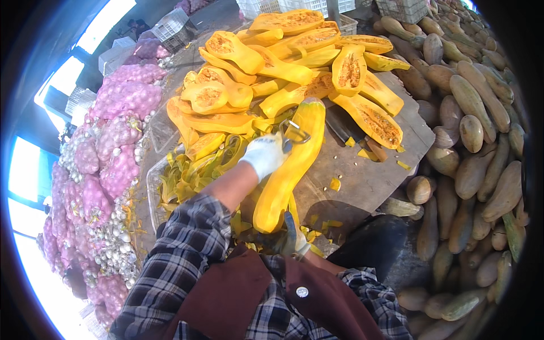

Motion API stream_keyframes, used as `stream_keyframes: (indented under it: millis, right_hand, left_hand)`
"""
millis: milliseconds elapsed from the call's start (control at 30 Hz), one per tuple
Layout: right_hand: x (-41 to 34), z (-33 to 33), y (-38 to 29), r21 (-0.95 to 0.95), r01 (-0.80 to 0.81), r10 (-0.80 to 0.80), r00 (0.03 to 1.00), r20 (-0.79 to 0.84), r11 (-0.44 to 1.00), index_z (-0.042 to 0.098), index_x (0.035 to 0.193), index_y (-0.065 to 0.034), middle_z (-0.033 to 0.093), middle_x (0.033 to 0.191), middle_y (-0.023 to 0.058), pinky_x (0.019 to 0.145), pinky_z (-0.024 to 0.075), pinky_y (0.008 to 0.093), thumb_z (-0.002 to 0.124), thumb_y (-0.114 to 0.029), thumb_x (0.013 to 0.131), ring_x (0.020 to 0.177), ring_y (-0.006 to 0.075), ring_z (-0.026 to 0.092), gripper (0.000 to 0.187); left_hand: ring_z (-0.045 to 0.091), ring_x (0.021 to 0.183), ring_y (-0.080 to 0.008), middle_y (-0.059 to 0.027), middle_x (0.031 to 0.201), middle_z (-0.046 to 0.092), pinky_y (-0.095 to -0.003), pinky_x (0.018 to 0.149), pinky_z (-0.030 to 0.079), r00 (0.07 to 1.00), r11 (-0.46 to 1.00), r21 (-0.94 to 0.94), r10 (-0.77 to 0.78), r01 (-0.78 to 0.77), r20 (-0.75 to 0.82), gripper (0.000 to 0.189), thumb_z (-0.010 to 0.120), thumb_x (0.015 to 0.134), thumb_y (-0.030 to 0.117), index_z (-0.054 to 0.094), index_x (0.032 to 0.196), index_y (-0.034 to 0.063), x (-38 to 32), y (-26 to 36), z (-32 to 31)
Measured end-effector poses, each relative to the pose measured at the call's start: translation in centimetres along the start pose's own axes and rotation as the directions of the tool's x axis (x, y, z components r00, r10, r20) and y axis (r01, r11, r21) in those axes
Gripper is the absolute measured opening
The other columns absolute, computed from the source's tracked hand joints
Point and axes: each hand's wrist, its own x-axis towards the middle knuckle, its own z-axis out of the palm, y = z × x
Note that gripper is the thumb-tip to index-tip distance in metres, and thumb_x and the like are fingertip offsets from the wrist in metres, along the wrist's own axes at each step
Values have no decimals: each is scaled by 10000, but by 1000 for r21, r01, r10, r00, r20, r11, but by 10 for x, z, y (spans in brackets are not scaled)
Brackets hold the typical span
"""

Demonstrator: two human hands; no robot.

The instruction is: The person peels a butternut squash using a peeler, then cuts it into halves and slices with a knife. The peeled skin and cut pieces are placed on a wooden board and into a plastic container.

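A long, peeled yellow squash (293, 163) slants away from my body over the work surface, a bit of greenish skin left at its far end. Gloved in white, my left hand (265, 155) grips a metal-framed peeler (297, 132), whose head lies over the squash's upper half. My right hand (296, 238), in a glove with a dark palm, holds the squash's near end; part of that hand is hidden. Curled peelings (191, 178) are heaped left of my left wrist. Beyond the squash, peeled squash halves (289, 72) with seedy hollows are piled up.
A knife (343, 127) with a brown handle lies right of the squash on the worn board (361, 178), among scraps and seeds. Unpeeled squashes (463, 170) are heaped to the right. Pink mesh sacks of bulbs (123, 97) line the left. Plastic crates (293, 6) stand behind.
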Motion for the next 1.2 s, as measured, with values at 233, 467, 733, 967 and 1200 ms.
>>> stream_keyframes:
  millis: [233, 467, 733, 967, 1200]
  right_hand:
    - [-4, 2, 0, -106, 146, -151, 988, -38, 984, 432, 1516, -69, 527, 1453, 198, 1033, 507, 541, 603, -510, 999, 1275, 367, 563, 700]
    - [19, 54, -32, -884, 96, -767, 546, -338, 458, 344, 1546, -44, 665, 1199, 138, 872, 538, 325, 849, -276, 858, 1007, 202, 649, 885]
    - [103, 56, -50, -946, -291, -827, 492, -273, 140, 168, 1582, 15, 542, 1457, 206, 1089, 482, 400, 971, -289, 649, 1297, 327, 585, 1267]
    - [70, 21, -98, -825, -549, -865, 471, -174, -133, 23, 1641, -32, 524, 1470, 200, 1051, 508, 432, 928, -163, 700, 1263, 312, 584, 1311]
    - [56, 76, -90, -727, -637, -778, 582, -237, -255, -7, 1657, -59, 426, 1568, 209, 1149, 447, 414, 910, -132, 699, 1375, 344, 518, 1329]
  left_hand:
    - [667, 1067, -442, -235, 1114, 702, -489, 911, 530, 957, 920, -366, -31, 139, 288, 399, 639, 972, 359, 626, 1223, 49, -217, -55, 44]
    - [676, 1061, -255, -165, 1133, 712, -366, 952, 527, 982, 637, -748, -134, 187, 132, 364, 572, 1037, 246, 612, 1311, 11, -253, -95, 88]
    - [649, 1082, -441, -243, 1144, 671, -473, 938, 516, 894, 686, -724, -281, -67, -348, 415, 696, 936, 307, 587, 1234, 38, -52, -68, 60]
    - [659, 1218, -361, -264, 1589, 387, -465, 961, 569, 992, 992, -90, -79, 88, 96, 681, 679, 922, 265, 432, 1515, 39, 9, -80, 56]
    - [725, 1052, -375, -271, 1612, 337, -472, 860, 595, 996, 997, -38, -67, 70, 61, 638, 598, 955, 198, 398, 1554, 106, -49, -166, 102]
